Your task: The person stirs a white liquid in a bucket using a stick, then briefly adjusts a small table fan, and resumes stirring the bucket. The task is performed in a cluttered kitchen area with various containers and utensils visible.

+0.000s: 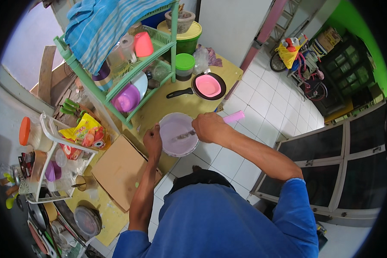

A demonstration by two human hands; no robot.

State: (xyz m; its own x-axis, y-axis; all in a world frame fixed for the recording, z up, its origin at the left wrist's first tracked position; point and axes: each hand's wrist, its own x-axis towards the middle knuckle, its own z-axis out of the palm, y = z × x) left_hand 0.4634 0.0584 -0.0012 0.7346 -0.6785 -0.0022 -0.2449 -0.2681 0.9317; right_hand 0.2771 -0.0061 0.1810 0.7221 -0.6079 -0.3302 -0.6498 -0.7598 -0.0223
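A round pale lilac basin (177, 148) is in front of me at the table's edge. The fingers of my left hand (152, 139) are curled closed at its left rim, gripping it. Over its right side, my right hand (209, 127) is closed round a pink-handled utensil (234, 117). The handle sticks out to the right of my fist. A greyish, metal-looking part reaches into the basin, and its exact shape is unclear. Behind the basin, a black frying pan (222, 85) lies on the table with a pink bowl (208, 86) in it.
The yellow table (161, 109) carries a green rack (174, 47) of dishes, a green-lidded tub (185, 64) and a cardboard sheet (120, 170). A white rack (51, 137) with packets and jars stands left. Glass-doored cabinets (331, 165) stand right, above white floor tiles (262, 101).
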